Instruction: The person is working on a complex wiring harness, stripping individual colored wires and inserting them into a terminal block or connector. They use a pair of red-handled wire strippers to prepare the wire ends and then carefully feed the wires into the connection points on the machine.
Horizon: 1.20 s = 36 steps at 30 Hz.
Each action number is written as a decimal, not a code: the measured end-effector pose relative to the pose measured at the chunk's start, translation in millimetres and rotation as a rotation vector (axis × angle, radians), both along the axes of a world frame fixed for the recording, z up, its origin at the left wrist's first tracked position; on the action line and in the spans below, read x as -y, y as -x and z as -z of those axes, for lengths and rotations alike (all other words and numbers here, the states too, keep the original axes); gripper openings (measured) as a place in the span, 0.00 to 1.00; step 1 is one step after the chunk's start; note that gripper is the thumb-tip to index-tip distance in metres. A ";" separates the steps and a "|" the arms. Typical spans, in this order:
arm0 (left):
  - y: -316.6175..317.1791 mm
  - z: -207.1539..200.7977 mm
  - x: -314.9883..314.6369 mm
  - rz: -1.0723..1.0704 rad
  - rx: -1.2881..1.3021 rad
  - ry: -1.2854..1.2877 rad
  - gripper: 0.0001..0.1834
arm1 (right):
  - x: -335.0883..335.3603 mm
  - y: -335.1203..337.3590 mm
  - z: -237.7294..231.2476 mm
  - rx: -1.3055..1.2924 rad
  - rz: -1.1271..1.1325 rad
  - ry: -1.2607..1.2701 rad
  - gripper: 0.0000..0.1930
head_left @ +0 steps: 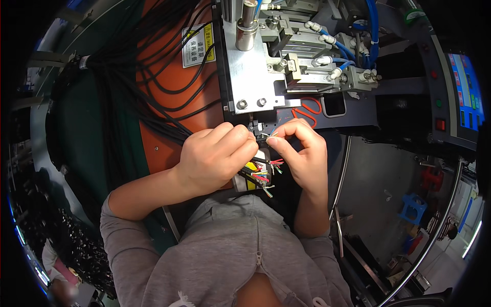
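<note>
My left hand (220, 153) is closed, its fingers wrapped at the end of a black cable that mostly hides behind them. Thin coloured wires (264, 135) stick out just beyond its fingertips. My right hand (305, 153) pinches the tips of these wires between thumb and index finger. Below both hands, several other cable ends with bared red, white and green wires (260, 177) lie over a yellow and white surface. Directly ahead of the fingertips sits a small dark fixture (254, 126) at the machine's front edge.
A machine with a metal plate (250, 74), pneumatic cylinders and blue hoses (374, 30) stands ahead. Long black cables (110, 69) run across an orange panel (159, 120) at left. A red-handled tool (318, 108) lies near the machine. A control screen (464, 92) is far right.
</note>
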<state>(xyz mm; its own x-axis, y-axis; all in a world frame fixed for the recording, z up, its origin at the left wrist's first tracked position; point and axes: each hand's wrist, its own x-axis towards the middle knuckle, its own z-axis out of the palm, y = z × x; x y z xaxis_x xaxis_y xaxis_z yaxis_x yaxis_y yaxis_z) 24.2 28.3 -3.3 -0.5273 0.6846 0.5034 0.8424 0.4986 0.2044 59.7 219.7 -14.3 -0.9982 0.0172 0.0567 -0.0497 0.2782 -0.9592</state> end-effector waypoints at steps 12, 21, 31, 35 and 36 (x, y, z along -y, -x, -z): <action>-6.7 4.6 -7.6 -0.091 0.047 0.149 0.18 | 9.9 7.2 19.5 -0.232 0.084 -0.332 0.02; -11.7 2.3 -8.5 -0.153 0.057 0.184 0.18 | 17.4 8.1 31.8 -0.300 0.142 -0.263 0.04; -0.5 7.8 -6.3 -0.141 0.073 0.080 0.12 | 18.9 4.2 54.4 0.123 0.163 0.291 0.03; -7.1 -1.6 -4.4 -0.175 0.111 0.162 0.10 | 24.0 5.0 46.4 -0.014 0.229 0.013 0.06; -8.3 -4.3 -2.9 -0.181 0.114 0.203 0.10 | 22.3 5.0 46.7 0.027 0.218 0.096 0.06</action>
<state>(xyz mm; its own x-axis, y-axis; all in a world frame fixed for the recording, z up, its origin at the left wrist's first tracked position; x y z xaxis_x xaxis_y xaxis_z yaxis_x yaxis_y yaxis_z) 32.5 31.2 1.0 -0.6956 0.6547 0.2956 0.7131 0.6793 0.1734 54.8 197.4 -60.9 -0.9714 0.2370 0.0181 0.0273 0.1868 -0.9820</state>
